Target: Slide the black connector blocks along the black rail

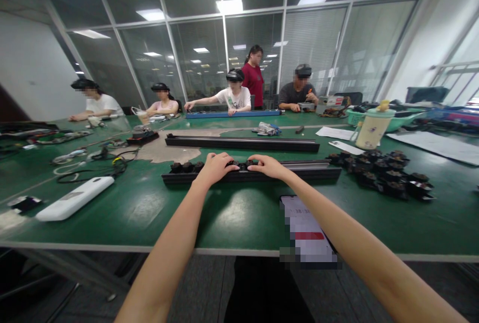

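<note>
A long black rail lies crosswise on the green table in front of me. Small black knobbed modules sit in a row in its left part. My left hand is closed over modules near the rail's middle, thumb pointing right; its fingers partly hide them. Just to the right, my right hand pinches a black module between thumb and forefinger, close to the left thumb. Bare channel shows in the rail's right part. A second black rail lies parallel behind it. Loose black modules are heaped at the right.
A phone lies at the front edge under my right forearm. A white power bank-like case and cables are at left. A lidded cup, papers and gloves lie farther back. Several people are across the table.
</note>
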`<state>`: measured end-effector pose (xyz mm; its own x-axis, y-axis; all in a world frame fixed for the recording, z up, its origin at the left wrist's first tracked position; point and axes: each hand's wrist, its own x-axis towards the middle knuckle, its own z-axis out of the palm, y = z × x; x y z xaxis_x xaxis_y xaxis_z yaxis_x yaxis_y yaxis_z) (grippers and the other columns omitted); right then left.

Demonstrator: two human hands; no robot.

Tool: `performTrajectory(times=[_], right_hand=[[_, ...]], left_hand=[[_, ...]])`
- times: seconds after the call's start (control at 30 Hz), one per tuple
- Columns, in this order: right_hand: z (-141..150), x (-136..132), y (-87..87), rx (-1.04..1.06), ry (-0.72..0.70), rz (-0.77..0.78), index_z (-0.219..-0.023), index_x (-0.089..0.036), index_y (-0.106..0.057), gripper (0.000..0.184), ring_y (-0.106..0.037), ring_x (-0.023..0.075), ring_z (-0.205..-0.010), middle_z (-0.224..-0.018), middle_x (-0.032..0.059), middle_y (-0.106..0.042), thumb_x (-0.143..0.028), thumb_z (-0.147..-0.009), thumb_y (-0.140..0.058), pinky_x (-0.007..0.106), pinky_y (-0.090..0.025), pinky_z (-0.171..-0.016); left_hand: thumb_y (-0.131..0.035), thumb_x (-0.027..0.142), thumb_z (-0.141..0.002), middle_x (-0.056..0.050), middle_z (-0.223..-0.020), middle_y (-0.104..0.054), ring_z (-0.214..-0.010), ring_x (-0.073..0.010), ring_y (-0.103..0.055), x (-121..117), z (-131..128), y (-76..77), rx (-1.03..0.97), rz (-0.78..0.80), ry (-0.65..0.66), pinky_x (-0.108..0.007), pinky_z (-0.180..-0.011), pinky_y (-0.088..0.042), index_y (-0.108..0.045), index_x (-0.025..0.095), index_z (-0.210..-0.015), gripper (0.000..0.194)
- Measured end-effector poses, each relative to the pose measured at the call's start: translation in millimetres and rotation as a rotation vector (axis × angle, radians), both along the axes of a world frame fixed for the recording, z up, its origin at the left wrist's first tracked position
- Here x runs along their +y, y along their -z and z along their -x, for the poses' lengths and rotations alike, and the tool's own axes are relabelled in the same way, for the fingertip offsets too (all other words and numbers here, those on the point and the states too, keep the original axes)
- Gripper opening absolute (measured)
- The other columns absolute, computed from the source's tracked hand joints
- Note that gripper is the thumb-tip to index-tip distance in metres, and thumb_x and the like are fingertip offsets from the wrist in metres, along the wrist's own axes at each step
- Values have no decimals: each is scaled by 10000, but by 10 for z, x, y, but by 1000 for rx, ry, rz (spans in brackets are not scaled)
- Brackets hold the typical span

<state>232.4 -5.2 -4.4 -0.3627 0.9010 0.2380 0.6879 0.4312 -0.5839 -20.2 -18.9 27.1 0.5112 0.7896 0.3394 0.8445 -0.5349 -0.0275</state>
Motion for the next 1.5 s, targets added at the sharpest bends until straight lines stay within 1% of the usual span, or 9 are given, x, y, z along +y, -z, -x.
performTrajectory(times=[0.17, 0.27, 0.4, 0.63, 0.73, 0.93, 1.07, 1.27, 1.5], right_hand=[[-8, 14, 10, 3, -3, -8, -1276, -269, -720, 441, -530, 165, -710, -759, -14, -616, -520, -916, -683, 282, -336, -676], [-20, 27, 16, 9, -10, -14, -1270, -258, -726, 441, -529, 165, -709, -760, -13, -615, -508, -908, -694, 288, -347, -689], [-34, 46, 29, 17, -19, -11, -1275, -249, -723, 442, -531, 164, -715, -758, -15, -613, -497, -910, -697, 288, -352, -698], [-38, 49, 52, 7, -25, -21, -1289, -223, -704, 423, -525, 155, -713, -753, -20, -602, -456, -937, -680, 278, -343, -692], [-41, 44, 60, 15, -25, -26, -1282, -219, -701, 409, -525, 156, -714, -745, -23, -592, -443, -941, -677, 279, -345, -693], [-52, 41, 71, 24, -34, -22, -1291, -228, -687, 412, -534, 163, -735, -751, -27, -587, -448, -943, -670, 281, -343, -707], [-52, 46, 74, 17, -35, -29, -1285, -228, -688, 412, -530, 165, -737, -743, -28, -571, -449, -939, -668, 281, -337, -705], [-50, 41, 62, 10, -41, -33, -1281, -231, -686, 393, -533, 168, -743, -751, -23, -587, -426, -941, -660, 286, -342, -719], [-54, 20, 37, -4, -45, -31, -1260, -229, -683, 362, -528, 165, -721, -735, -26, -595, -411, -947, -657, 280, -337, -705]], left_hand=[[-543, 500, -1049, -83, -1281, -726, -1217, -267, -642, -2, 0, 8, -25, 4, 15, -449, -1086, -377, -733, 234, -1126, 336], [-538, 507, -1050, -81, -1286, -724, -1211, -259, -647, 12, 8, 18, -31, -4, 35, -416, -1054, -417, -730, 236, -1129, 341], [-554, 502, -1044, -87, -1243, -727, -1175, -254, -663, 29, 17, 19, -28, -6, 61, -378, -1013, -465, -730, 215, -1117, 345], [-600, 471, -1028, -96, -1176, -724, -1084, -257, -688, 36, -5, 42, -75, -1, 78, -361, -962, -512, -729, 176, -1099, 330], [-605, 459, -1026, -97, -1171, -718, -1086, -257, -688, 29, -23, 53, -105, 5, 95, -360, -974, -518, -731, 178, -1097, 317], [-602, 460, -1024, -100, -1155, -704, -1090, -265, -679, 23, -46, 67, -138, 42, 88, -370, -975, -532, -722, 174, -1084, 316], [-584, 467, -1028, -96, -1193, -698, -1135, -267, -666, 23, -59, 92, -167, 59, 88, -377, -1005, -532, -709, 187, -1108, 317], [-568, 471, -1037, -109, -1238, -702, -1164, -287, -666, 20, -80, 101, -152, 74, 62, -395, -1007, -534, -690, 179, -1133, 331], [-573, 467, -1034, -103, -1222, -708, -1155, -280, -671, 27, -80, 111, -153, 60, 73, -385, -1013, -528, -685, 188, -1116, 312]])
